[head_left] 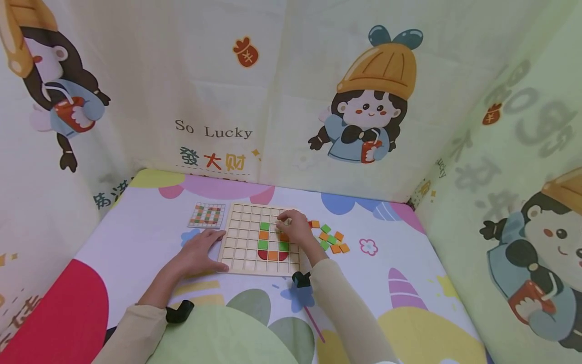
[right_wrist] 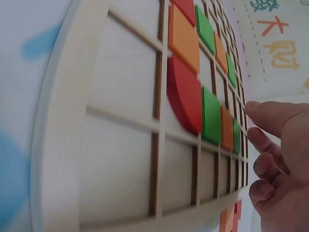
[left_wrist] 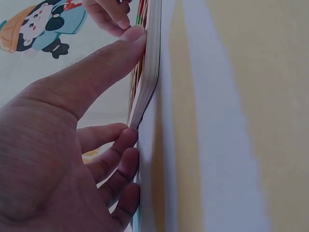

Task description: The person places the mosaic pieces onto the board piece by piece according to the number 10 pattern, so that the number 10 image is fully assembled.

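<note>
A wooden grid board (head_left: pixel 240 237) lies on the table. Several green, orange and red tiles sit in its cells in a U shape, among them a rounded red tile (right_wrist: pixel 183 96) and an orange tile (head_left: pixel 273 255). My left hand (head_left: pixel 198 254) steadies the board's near-left corner, its thumb (left_wrist: pixel 108 63) on the edge and its fingers spread along the side. Over the board's right part is my right hand (head_left: pixel 297 227), thumb and bent fingers beside the upper end of the right tile column. No tile shows between those fingertips in the right wrist view.
A small pattern card (head_left: pixel 207 215) with a coloured grid lies left of the board. Several loose tiles (head_left: pixel 332 239) are scattered to its right. Printed cloth covers the table (head_left: pixel 354 283), and cloth walls (head_left: pixel 282 101) stand behind and at both sides.
</note>
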A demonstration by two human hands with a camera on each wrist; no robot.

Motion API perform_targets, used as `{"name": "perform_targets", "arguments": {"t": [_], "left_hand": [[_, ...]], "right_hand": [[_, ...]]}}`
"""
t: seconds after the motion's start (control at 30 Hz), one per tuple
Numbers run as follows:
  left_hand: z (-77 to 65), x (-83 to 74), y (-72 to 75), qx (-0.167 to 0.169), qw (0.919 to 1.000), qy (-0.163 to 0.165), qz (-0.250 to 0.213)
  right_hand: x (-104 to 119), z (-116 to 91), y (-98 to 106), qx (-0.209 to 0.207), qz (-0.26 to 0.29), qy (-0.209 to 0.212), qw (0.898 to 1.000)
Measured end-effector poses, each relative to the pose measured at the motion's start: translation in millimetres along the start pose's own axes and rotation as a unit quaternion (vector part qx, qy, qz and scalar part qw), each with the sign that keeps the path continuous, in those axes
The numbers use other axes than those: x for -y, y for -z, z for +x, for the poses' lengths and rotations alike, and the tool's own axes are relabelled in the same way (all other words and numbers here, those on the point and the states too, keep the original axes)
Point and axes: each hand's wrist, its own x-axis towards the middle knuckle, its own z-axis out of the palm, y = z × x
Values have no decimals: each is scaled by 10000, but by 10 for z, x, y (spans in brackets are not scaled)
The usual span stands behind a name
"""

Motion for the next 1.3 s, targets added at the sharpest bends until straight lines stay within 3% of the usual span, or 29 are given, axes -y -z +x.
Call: {"name": "perform_targets", "arguments": {"t": [0.2,0.57,0.77,1.0,1.3], "left_hand": [[1,13,-4,-19,10000,-22,21],[1,20,-18,-11,10000,32,21],[-7,-3,-16,-36,10000,20,-40],[-6,3,-2,-43,10000,-24,-21],[19,48,-28,-74,9999,-82,53]], "right_hand": [[-177,-18,131,-317,-129,-18,9994],[-347,-47,280,-679,-467,-542,9951],[-404,-72,359,-726,-522,-852,9923],[-474,-24,377,-710,-817,-806,9909],[-499,47,355,-529,-793,-963,9908]]}}
